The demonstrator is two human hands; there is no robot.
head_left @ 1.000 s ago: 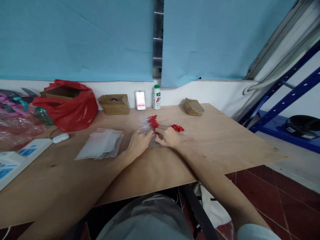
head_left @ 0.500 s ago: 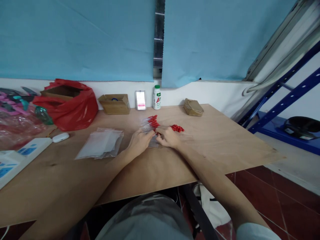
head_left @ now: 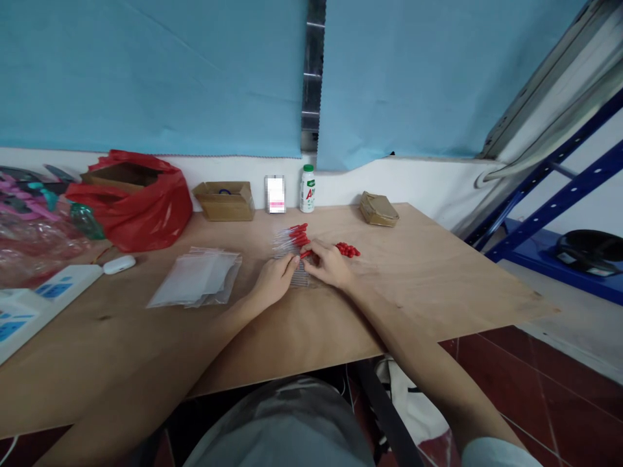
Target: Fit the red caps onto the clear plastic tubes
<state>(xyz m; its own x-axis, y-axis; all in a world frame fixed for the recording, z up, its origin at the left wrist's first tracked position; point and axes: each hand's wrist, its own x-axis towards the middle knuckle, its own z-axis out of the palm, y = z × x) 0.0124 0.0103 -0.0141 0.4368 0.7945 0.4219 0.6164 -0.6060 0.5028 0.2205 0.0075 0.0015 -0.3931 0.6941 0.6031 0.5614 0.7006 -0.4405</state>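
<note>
My left hand [head_left: 273,277] pinches one end of a small red piece [head_left: 305,254], possibly the cap of a thin clear tube. Facing it, my right hand [head_left: 331,263] has its fingertips closed on the other end of the same piece. Just beyond my fingers lies a bundle of thin clear tubes with red ends [head_left: 298,235]. Below the fingertips are clear tubes without red ends [head_left: 300,279], partly covered by my hands. To the right of my right hand sits a small pile of red caps [head_left: 348,250].
Clear zip bags [head_left: 197,277] lie left of my hands. Along the wall stand a red plastic bag [head_left: 146,217], an open cardboard box [head_left: 224,204], a phone [head_left: 275,194], a white bottle [head_left: 307,189] and a closed carton [head_left: 379,209]. A power strip [head_left: 43,305] is at far left.
My hands have drawn slightly apart, and the red piece between the fingertips now shows more. The objects on the table stay where they were; the view has shifted a little.
</note>
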